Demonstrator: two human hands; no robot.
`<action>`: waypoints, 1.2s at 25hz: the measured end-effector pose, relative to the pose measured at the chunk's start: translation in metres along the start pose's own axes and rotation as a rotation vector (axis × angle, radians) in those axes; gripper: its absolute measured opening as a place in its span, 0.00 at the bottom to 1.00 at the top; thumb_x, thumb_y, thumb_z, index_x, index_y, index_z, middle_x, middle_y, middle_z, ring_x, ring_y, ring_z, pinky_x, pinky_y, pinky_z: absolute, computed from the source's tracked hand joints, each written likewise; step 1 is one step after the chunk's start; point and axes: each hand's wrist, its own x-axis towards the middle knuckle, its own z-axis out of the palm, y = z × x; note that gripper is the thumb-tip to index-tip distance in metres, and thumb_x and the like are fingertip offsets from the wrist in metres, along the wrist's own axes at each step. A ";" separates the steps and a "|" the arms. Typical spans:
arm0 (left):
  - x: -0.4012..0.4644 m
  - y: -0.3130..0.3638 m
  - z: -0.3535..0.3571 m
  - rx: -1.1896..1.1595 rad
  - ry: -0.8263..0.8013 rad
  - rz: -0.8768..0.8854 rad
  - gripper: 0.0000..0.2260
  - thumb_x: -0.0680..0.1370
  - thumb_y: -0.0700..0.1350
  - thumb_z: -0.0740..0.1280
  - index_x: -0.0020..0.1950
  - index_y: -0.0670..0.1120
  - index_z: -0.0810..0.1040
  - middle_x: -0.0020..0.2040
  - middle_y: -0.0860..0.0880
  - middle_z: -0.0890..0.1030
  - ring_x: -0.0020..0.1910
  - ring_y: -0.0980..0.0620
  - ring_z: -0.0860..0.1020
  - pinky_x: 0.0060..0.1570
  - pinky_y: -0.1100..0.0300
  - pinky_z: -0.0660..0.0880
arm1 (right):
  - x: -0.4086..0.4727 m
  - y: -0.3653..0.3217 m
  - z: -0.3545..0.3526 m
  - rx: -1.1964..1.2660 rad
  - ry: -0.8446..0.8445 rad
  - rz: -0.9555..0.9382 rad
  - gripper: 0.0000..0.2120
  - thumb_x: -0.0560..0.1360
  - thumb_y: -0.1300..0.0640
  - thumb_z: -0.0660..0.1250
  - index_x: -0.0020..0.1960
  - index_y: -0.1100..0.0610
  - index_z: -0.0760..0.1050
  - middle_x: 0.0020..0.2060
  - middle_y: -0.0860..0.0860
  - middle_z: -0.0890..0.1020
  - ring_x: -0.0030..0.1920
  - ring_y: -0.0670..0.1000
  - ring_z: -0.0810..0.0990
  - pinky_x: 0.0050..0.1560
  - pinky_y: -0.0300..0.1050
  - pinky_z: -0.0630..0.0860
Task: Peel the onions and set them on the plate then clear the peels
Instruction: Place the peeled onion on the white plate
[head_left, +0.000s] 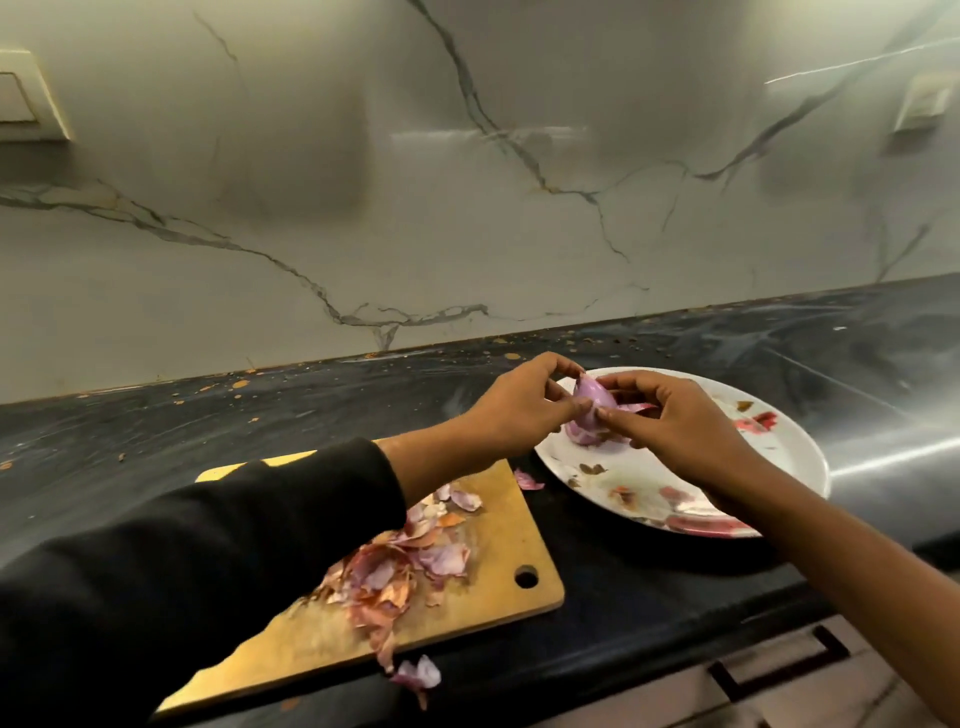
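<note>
Your left hand (519, 410) pinches the onion (589, 415) from its left, long axis tilted upright over the plate (779, 467), right hand (670, 421) pinching a loose peel strip (636, 408) rightward.

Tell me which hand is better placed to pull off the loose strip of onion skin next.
The right hand: it already pinches the loose strip, while the left hand holds the onion over the plate.

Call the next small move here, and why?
Probably pull the loose peel strip free with the right hand. Both hands hold the onion above the plate, left hand steadying it, and the skin is only partly off.
</note>
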 end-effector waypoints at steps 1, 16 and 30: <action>0.006 0.002 0.006 0.001 -0.009 -0.011 0.14 0.80 0.46 0.68 0.65 0.50 0.74 0.50 0.47 0.82 0.49 0.50 0.80 0.55 0.49 0.78 | 0.000 0.006 -0.005 -0.016 0.002 0.011 0.17 0.76 0.52 0.72 0.64 0.50 0.79 0.53 0.46 0.84 0.53 0.46 0.82 0.50 0.42 0.80; 0.043 -0.003 0.048 0.302 -0.030 0.050 0.17 0.77 0.42 0.72 0.66 0.43 0.78 0.55 0.46 0.83 0.53 0.50 0.81 0.59 0.51 0.78 | 0.002 0.045 -0.009 -0.280 0.062 0.128 0.15 0.76 0.47 0.71 0.62 0.48 0.79 0.48 0.44 0.83 0.47 0.42 0.80 0.44 0.36 0.73; 0.022 -0.001 0.032 0.447 -0.070 0.167 0.18 0.80 0.44 0.68 0.69 0.43 0.76 0.64 0.44 0.78 0.52 0.54 0.71 0.51 0.62 0.68 | 0.002 0.034 0.001 -0.369 0.082 0.119 0.12 0.76 0.49 0.72 0.57 0.51 0.78 0.49 0.47 0.82 0.48 0.47 0.78 0.40 0.33 0.68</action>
